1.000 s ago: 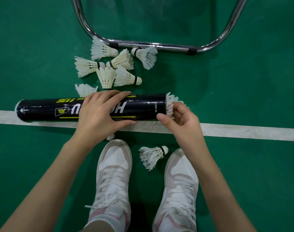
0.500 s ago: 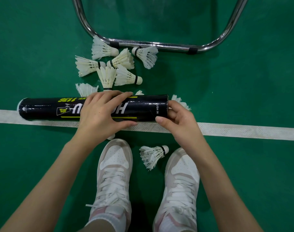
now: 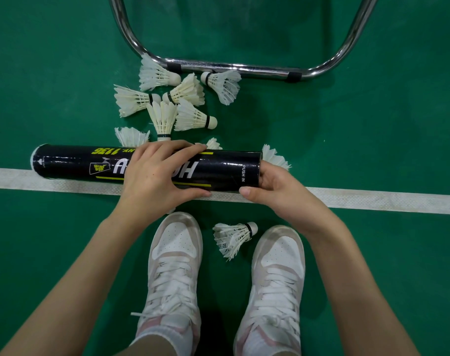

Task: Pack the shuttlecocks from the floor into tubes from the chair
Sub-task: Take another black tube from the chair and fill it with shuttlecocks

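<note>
A black shuttlecock tube [image 3: 226, 170] lies crosswise above the white court line. My left hand [image 3: 157, 176] grips its middle from above. My right hand [image 3: 277, 191] is at its right end, fingers curled over the mouth and thumb on the lower edge. White feathers [image 3: 275, 158] show just past that end, behind my fingers; I cannot tell whether they lie on the floor. Several loose shuttlecocks [image 3: 188, 116] are clustered on the green floor beyond the tube. One more shuttlecock [image 3: 231, 237] lies between my shoes.
A chrome chair base [image 3: 234, 66] curves across the floor just behind the shuttlecock cluster. My two white shoes [image 3: 175, 253] stand below the tube. The white line [image 3: 372, 199] runs left to right across the green floor.
Feathers that stuck out of the tube's right end under my right fingers no longer show there. My right fingers have closed against the mouth. The tube and left hand have barely moved.
</note>
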Action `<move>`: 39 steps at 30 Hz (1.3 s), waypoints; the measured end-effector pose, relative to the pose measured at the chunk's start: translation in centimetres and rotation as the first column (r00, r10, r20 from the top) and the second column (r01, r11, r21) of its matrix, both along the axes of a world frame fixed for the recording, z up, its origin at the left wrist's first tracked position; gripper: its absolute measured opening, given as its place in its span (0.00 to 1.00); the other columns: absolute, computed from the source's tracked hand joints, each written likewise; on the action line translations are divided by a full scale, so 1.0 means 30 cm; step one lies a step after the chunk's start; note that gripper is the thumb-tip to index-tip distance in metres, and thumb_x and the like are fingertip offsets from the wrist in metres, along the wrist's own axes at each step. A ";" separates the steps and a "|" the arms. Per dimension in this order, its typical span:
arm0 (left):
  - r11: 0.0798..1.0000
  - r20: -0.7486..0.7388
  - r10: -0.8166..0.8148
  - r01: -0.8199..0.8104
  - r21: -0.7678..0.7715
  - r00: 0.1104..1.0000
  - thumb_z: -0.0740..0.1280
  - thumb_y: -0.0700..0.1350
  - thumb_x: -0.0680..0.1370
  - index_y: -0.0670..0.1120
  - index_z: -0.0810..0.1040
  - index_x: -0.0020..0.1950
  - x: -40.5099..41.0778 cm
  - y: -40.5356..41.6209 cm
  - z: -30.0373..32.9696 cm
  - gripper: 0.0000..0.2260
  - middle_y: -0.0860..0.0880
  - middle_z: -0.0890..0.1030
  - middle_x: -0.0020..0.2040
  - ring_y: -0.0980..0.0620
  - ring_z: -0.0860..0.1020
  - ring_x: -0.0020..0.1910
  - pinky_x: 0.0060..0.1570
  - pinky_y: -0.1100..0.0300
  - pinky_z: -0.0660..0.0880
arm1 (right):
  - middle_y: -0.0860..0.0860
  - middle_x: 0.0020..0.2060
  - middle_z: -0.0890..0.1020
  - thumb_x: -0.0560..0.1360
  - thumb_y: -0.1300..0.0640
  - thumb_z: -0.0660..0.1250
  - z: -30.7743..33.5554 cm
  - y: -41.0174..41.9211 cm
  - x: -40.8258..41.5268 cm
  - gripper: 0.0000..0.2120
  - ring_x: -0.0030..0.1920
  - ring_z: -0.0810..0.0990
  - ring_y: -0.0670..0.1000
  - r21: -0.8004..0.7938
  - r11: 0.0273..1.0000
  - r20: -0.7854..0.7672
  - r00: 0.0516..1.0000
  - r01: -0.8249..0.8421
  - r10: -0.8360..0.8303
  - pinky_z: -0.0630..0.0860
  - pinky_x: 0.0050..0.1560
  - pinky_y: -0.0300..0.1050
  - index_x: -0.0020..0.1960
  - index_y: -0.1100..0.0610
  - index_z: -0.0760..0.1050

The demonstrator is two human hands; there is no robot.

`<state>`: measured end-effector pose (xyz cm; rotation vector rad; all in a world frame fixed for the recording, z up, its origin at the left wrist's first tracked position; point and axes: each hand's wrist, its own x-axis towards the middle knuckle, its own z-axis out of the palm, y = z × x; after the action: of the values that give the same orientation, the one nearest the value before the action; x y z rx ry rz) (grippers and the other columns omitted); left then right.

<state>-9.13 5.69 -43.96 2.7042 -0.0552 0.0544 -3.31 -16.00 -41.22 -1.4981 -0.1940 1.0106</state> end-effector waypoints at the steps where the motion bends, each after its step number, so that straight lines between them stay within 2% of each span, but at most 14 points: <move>1: 1.000 0.003 -0.003 0.003 -0.002 1.000 0.64 0.68 0.65 0.52 0.74 0.65 0.000 -0.002 0.003 0.33 0.50 0.77 0.58 0.49 0.73 0.57 0.59 0.54 0.63 | 0.48 0.56 0.78 0.75 0.74 0.60 0.002 0.002 0.006 0.20 0.56 0.77 0.41 -0.007 1.000 -0.001 1.000 -0.028 0.028 0.72 0.59 0.33 0.62 0.56 0.70; 5: 1.000 0.012 -0.012 0.012 0.000 1.000 0.64 0.68 0.65 0.52 0.74 0.65 0.000 -0.009 0.006 0.33 0.50 0.77 0.58 0.48 0.73 0.57 0.59 0.53 0.64 | 0.48 0.57 0.78 0.74 0.74 0.61 0.009 0.005 0.020 0.23 0.58 0.77 0.43 -0.030 0.996 0.005 0.997 -0.081 0.081 0.71 0.61 0.34 0.62 0.52 0.70; 8: 1.000 0.001 -0.007 0.007 0.002 1.000 0.65 0.68 0.65 0.53 0.73 0.66 0.002 -0.009 0.001 0.33 0.51 0.77 0.59 0.48 0.73 0.58 0.59 0.52 0.65 | 0.50 0.58 0.79 0.74 0.71 0.64 0.005 -0.003 0.019 0.21 0.59 0.77 0.46 -0.065 0.996 0.032 0.998 -0.058 0.060 0.71 0.62 0.38 0.62 0.54 0.71; 12: 1.000 -0.010 -0.001 0.001 0.015 1.000 0.65 0.68 0.65 0.53 0.73 0.66 0.009 -0.015 -0.007 0.33 0.51 0.77 0.60 0.48 0.73 0.59 0.61 0.53 0.63 | 0.48 0.52 0.81 0.73 0.71 0.66 0.026 -0.038 0.032 0.19 0.50 0.79 0.39 -0.127 0.991 0.090 0.995 -0.037 0.049 0.73 0.53 0.31 0.58 0.53 0.72; 15: 1.000 -0.021 0.009 -0.009 0.017 1.000 0.64 0.68 0.65 0.53 0.72 0.66 0.011 -0.013 -0.011 0.34 0.51 0.76 0.60 0.49 0.72 0.59 0.62 0.55 0.61 | 0.49 0.47 0.82 0.73 0.72 0.65 0.046 -0.086 0.049 0.17 0.47 0.80 0.39 -0.154 0.988 0.118 0.992 -0.025 0.044 0.73 0.50 0.30 0.56 0.56 0.73; 19: 1.000 -0.026 0.019 -0.018 0.025 0.999 0.63 0.69 0.66 0.53 0.72 0.67 0.011 -0.010 -0.012 0.34 0.51 0.76 0.60 0.48 0.72 0.59 0.61 0.54 0.61 | 0.50 0.46 0.82 0.74 0.74 0.61 0.049 -0.144 0.068 0.15 0.47 0.81 0.38 -0.161 0.984 0.193 0.980 0.073 -0.041 0.73 0.52 0.29 0.53 0.57 0.74; 23: 0.999 -0.028 0.022 -0.021 0.029 0.999 0.62 0.69 0.66 0.53 0.72 0.67 0.010 -0.004 -0.013 0.34 0.50 0.77 0.60 0.48 0.72 0.60 0.61 0.53 0.62 | 0.49 0.45 0.82 0.74 0.73 0.63 -0.009 -0.151 0.080 0.14 0.48 0.80 0.41 -0.184 0.949 0.331 0.925 0.257 -0.186 0.73 0.52 0.32 0.51 0.56 0.75; 25: 0.999 -0.028 0.032 -0.031 0.029 0.999 0.62 0.69 0.66 0.53 0.71 0.67 0.009 0.001 -0.011 0.34 0.50 0.77 0.60 0.48 0.72 0.60 0.61 0.52 0.62 | 0.46 0.47 0.81 0.73 0.70 0.65 -0.059 -0.139 0.084 0.13 0.49 0.78 0.41 -0.230 0.910 0.416 0.880 0.344 -0.228 0.73 0.55 0.34 0.52 0.55 0.75; 27: 0.999 -0.031 0.043 -0.042 0.032 0.999 0.62 0.69 0.66 0.53 0.71 0.67 0.007 0.007 -0.009 0.33 0.49 0.77 0.60 0.48 0.72 0.60 0.61 0.51 0.63 | 0.46 0.52 0.79 0.73 0.67 0.68 -0.108 -0.125 0.086 0.16 0.54 0.76 0.42 -0.295 0.868 0.457 0.857 0.398 -0.237 0.71 0.60 0.37 0.58 0.54 0.73; 29: 0.998 -0.037 0.046 -0.045 0.039 0.998 0.62 0.69 0.66 0.53 0.70 0.68 0.007 0.010 -0.008 0.34 0.49 0.77 0.60 0.48 0.72 0.60 0.61 0.50 0.63 | 0.46 0.55 0.76 0.72 0.64 0.69 -0.149 -0.115 0.091 0.22 0.57 0.73 0.43 -0.348 0.835 0.454 0.856 0.426 -0.248 0.67 0.62 0.37 0.64 0.55 0.70; 32: 0.998 -0.037 0.048 -0.047 0.041 0.998 0.62 0.69 0.67 0.53 0.70 0.68 0.007 0.010 -0.010 0.34 0.49 0.77 0.60 0.48 0.72 0.59 0.61 0.50 0.63 | 0.47 0.56 0.77 0.72 0.61 0.70 -0.195 -0.105 0.098 0.22 0.57 0.72 0.43 -0.419 0.809 0.443 0.871 0.412 -0.214 0.67 0.63 0.38 0.65 0.56 0.70; 35: 0.998 -0.036 0.052 -0.051 0.040 0.998 0.61 0.69 0.67 0.53 0.71 0.67 0.009 0.009 -0.009 0.34 0.49 0.77 0.60 0.48 0.72 0.59 0.61 0.51 0.63 | 0.50 0.52 0.79 0.73 0.59 0.69 -0.222 -0.097 0.099 0.17 0.53 0.74 0.45 -0.503 0.778 0.429 0.890 0.376 -0.154 0.68 0.55 0.37 0.61 0.56 0.74; 39: 0.998 -0.039 0.053 -0.051 0.036 0.998 0.61 0.69 0.67 0.53 0.71 0.68 0.010 0.014 -0.008 0.34 0.49 0.77 0.60 0.48 0.72 0.60 0.61 0.51 0.63 | 0.53 0.45 0.81 0.74 0.57 0.68 -0.226 -0.088 0.088 0.10 0.48 0.79 0.55 -0.529 0.767 0.437 0.891 0.363 -0.121 0.72 0.49 0.44 0.54 0.59 0.77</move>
<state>-8.83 6.09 -44.21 2.7410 0.0263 0.0144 -0.66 -18.62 -48.01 -2.2423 0.0714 0.5663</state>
